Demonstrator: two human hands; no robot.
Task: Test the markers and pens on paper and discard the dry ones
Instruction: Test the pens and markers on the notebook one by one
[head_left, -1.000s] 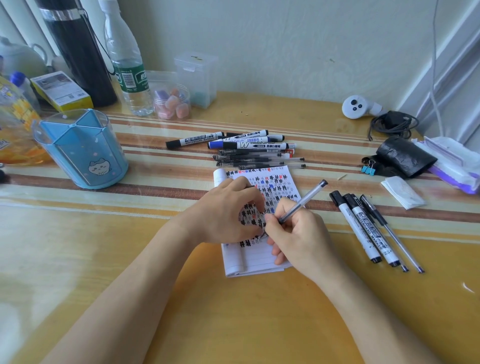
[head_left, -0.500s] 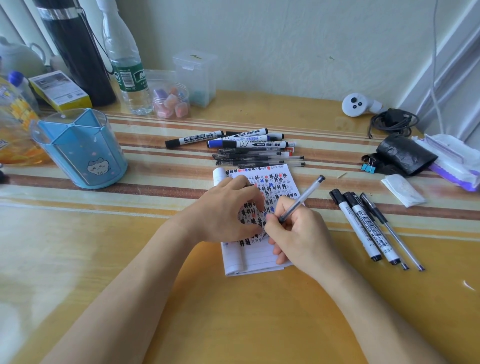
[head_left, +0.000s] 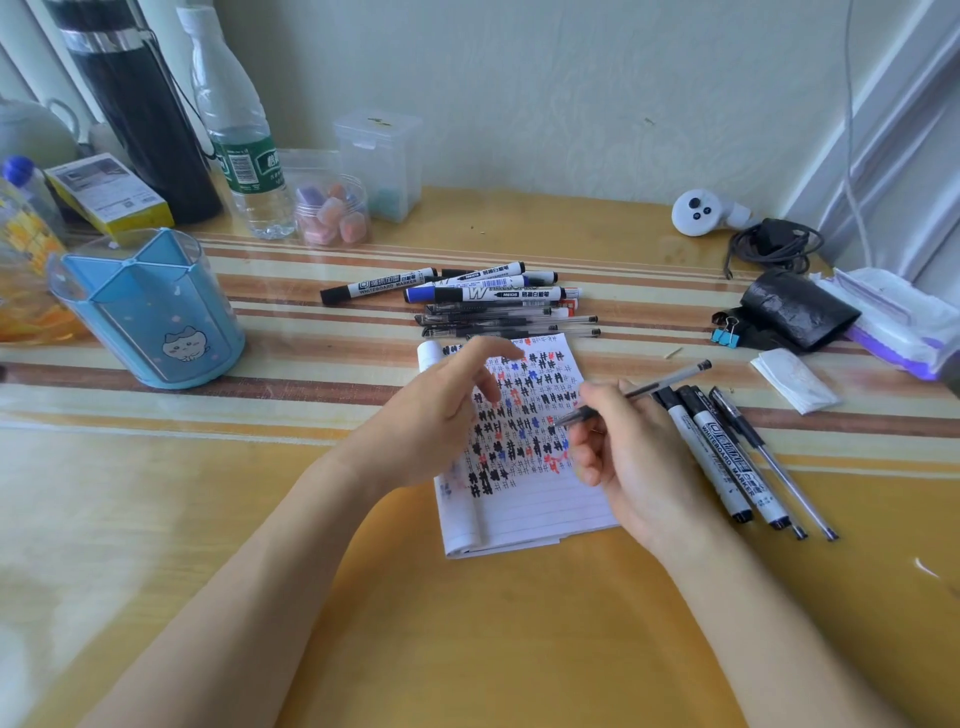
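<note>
Fingers (head_left: 587, 460) of the person's right hand (head_left: 628, 467) are curled round a thin see-through plastic pen (head_left: 662, 384) with dark ink inside, pinching it near the pointy end. The pen lies slanted. Its tip points left over the right side of a white lined paper pad (head_left: 524, 499), and its back end sticks out up and to the right. Whether the tip touches the paper cannot be told. The left hand (head_left: 447, 410) is over the top left of the pad with its fingers (head_left: 496, 348) loose and spread apart, holding nothing.

The pad lies flat in the middle of a shiny yellow desk (head_left: 467, 623). Its top sheet is full of little scribbled hash marks in black, blue and red, with bare lines at the bottom. Just behind the pad lies a heap of markers and pens (head_left: 493, 299): fat white round markers with black or blue caps, and thin clear pens. Just to the right of the right hand, two fat white markers (head_left: 724, 460) with black caps and two thin clear pens (head_left: 789, 482) lie side by side, touching. A round blue plastic pen holder (head_left: 150, 312) with a small cat picture stands well off to the left on a band of brown and cream stripes (head_left: 311, 389).
</note>
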